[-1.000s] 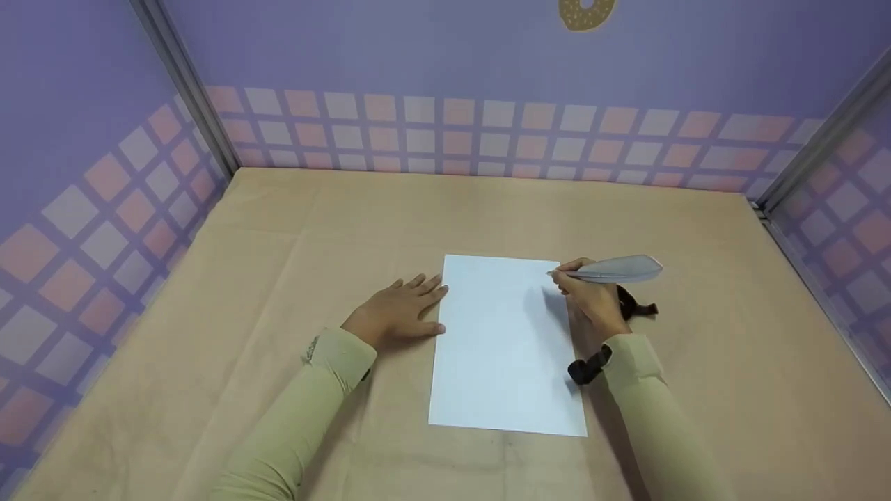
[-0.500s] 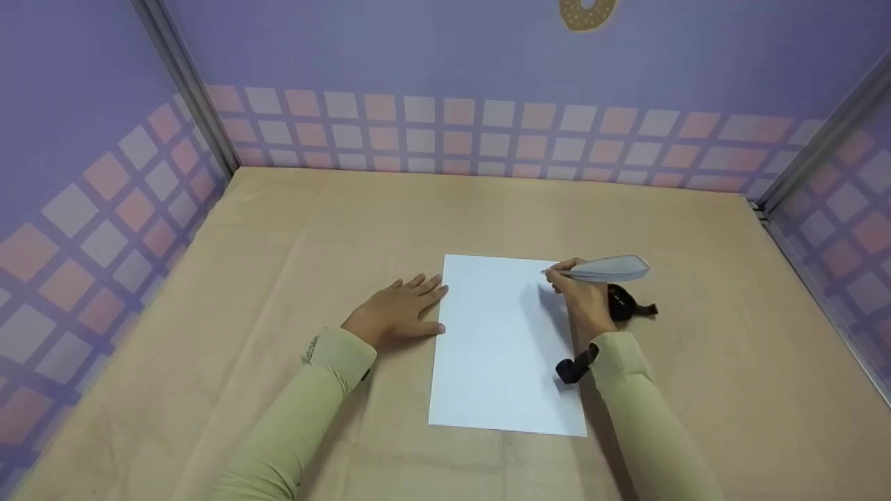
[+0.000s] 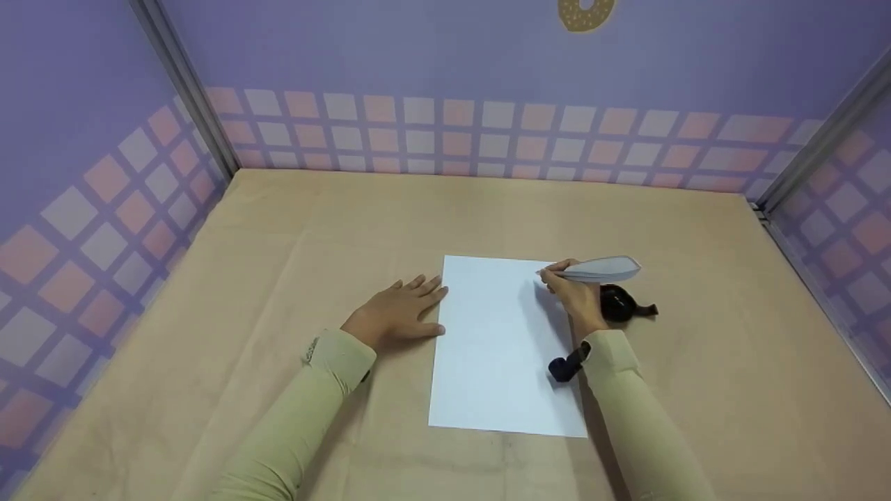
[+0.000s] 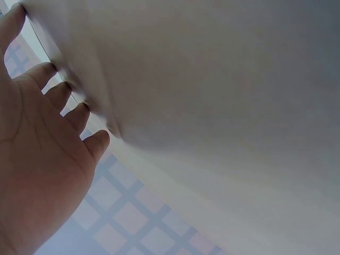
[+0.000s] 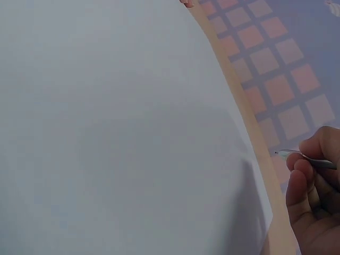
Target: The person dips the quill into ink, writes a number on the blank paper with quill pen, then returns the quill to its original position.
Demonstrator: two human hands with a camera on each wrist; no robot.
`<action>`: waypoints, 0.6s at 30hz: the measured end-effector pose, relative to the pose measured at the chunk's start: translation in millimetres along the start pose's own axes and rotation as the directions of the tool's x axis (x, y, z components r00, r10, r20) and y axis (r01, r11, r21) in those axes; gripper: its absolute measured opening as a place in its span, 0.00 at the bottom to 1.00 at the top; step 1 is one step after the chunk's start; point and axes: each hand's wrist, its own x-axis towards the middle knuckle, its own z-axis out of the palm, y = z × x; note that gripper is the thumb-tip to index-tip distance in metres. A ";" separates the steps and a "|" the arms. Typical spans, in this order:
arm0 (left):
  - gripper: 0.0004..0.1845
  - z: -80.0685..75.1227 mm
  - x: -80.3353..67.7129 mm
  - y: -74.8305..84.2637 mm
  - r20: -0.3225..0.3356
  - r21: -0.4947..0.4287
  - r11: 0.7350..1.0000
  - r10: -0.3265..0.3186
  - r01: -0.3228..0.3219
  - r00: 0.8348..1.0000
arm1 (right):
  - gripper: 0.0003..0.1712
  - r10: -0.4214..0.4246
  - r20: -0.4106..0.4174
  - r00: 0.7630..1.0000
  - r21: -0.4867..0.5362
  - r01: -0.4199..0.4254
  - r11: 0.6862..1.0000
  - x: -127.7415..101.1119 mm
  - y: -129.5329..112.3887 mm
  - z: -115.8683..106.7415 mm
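holding one feather pen (image 3: 602, 268), one sheet (image 3: 501, 348)

This looks like a small staged recording booth rather than a lived-in room. Three purple walls (image 3: 431, 49) close in around a tan-covered table (image 3: 230, 278), each printed with a band of pink and pale squares (image 3: 459, 136) low down. Metal corner posts (image 3: 184, 83) join the panels at the far left and far right, and a doughnut picture (image 3: 587, 12) sits high on the far wall.
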 end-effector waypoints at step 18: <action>0.42 3.4 1.8 -2.2 -0.005 0.017 1.000 -0.005 0.005 1.000 | 0.06 0.050 -0.019 0.999 0.026 -0.049 0.998 -0.8 5.0 8.2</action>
